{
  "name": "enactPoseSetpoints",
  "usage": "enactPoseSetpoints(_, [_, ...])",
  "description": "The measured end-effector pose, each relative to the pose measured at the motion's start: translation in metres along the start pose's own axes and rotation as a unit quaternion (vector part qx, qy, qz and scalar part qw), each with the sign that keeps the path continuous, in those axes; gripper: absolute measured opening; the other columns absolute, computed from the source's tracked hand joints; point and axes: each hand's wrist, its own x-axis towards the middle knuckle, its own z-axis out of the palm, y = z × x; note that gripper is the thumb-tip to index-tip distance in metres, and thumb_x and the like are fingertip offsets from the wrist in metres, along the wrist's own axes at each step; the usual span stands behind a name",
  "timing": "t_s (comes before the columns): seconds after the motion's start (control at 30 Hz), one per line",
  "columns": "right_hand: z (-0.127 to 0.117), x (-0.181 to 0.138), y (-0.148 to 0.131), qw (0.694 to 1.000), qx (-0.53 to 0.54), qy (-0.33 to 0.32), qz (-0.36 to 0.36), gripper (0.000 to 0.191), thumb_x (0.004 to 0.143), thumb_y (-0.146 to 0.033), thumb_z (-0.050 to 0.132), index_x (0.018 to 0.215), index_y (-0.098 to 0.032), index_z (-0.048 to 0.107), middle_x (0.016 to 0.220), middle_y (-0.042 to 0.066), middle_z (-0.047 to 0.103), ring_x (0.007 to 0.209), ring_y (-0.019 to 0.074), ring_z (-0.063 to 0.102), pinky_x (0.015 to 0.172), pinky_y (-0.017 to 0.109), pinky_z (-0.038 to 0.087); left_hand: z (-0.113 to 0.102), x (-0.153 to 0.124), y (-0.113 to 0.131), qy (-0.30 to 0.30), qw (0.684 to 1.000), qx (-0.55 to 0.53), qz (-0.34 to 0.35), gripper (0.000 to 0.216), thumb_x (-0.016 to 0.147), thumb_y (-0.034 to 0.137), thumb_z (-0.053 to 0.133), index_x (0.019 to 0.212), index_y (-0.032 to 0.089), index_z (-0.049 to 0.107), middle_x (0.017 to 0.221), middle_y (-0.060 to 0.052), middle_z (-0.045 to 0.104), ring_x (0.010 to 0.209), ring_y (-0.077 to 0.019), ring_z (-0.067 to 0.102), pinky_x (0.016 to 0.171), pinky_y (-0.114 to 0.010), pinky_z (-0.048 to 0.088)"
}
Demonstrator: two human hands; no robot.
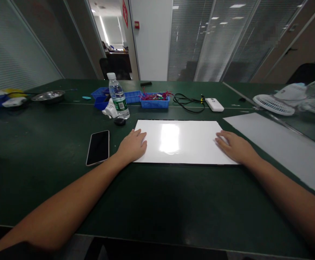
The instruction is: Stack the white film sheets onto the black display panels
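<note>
A glossy white board (189, 144) lies flat on the green table, with a bright light reflected near its middle. My left hand (132, 145) rests palm down over the board's left edge, fingers stretched out. On the opposite edge lies my right hand (235, 146), also palm down with its fingers extended. Neither hand is wrapped around anything. Left of my left hand is a smartphone (98, 147) with a dark screen. Just beyond that hand sits a small black object (119, 121), shaped like a mouse, beside a water bottle (118, 96) standing upright.
A blue tray (154, 104) of red wires, a black cable (186, 103) and a white box-shaped device (214, 104) lie beyond the board. To the right are a large white sheet (279, 148) and a white fan (275, 104). A metal dish (49, 96) sits far left.
</note>
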Motion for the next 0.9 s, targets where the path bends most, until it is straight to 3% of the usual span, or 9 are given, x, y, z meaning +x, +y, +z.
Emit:
enactPoseSetpoints(0.2, [0.009, 0.003, 0.016, 0.997, 0.053, -0.030, -0.054, 0.077, 0.106, -0.075, 0.039, 0.161, -0.026, 0.060, 0.175, 0.012, 0.045, 0.164, 0.0369, 0.038, 0.132, 0.060, 0.035, -0.003, -0.001, 0.002, -0.003, 1.000, 0.001, -0.003, 0.061, 0.109, 0.040, 0.042, 0.161, 0.012, 0.058, 0.171, -0.018, 0.051, 0.161, -0.0400, 0.045, 0.135, -0.049, 0.034])
enactPoseSetpoints(0.4, [0.009, 0.003, 0.016, 0.995, 0.051, -0.063, -0.052, 0.087, 0.105, -0.078, 0.035, 0.169, -0.021, 0.050, 0.181, 0.015, 0.032, 0.169, 0.0359, 0.020, 0.136, 0.060, 0.020, -0.001, 0.000, 0.000, 0.007, 1.000, -0.006, -0.005, 0.059, 0.109, 0.041, 0.043, 0.159, 0.014, 0.060, 0.170, -0.014, 0.054, 0.161, -0.0365, 0.046, 0.133, -0.049, 0.037])
enactPoseSetpoints(0.77, [0.006, 0.002, 0.016, 0.993, 0.086, -0.055, -0.050, 0.082, 0.106, -0.075, 0.037, 0.167, -0.023, 0.051, 0.178, 0.014, 0.039, 0.169, 0.0330, 0.025, 0.137, 0.058, 0.023, 0.000, 0.001, -0.001, 0.018, 1.000, -0.009, 0.006, 0.056, 0.107, 0.034, 0.044, 0.156, 0.014, 0.063, 0.167, -0.014, 0.057, 0.158, -0.0317, 0.049, 0.136, -0.047, 0.034])
enactPoseSetpoints(0.9, [0.004, 0.007, 0.025, 0.997, 0.055, -0.018, -0.056, 0.075, 0.109, -0.070, 0.036, 0.163, -0.022, 0.056, 0.171, 0.012, 0.051, 0.166, 0.0311, 0.035, 0.134, 0.054, 0.032, 0.001, 0.001, -0.002, 0.011, 1.000, -0.017, -0.006, 0.057, 0.107, 0.035, 0.044, 0.157, 0.015, 0.062, 0.169, -0.014, 0.055, 0.160, -0.0334, 0.047, 0.135, -0.048, 0.035])
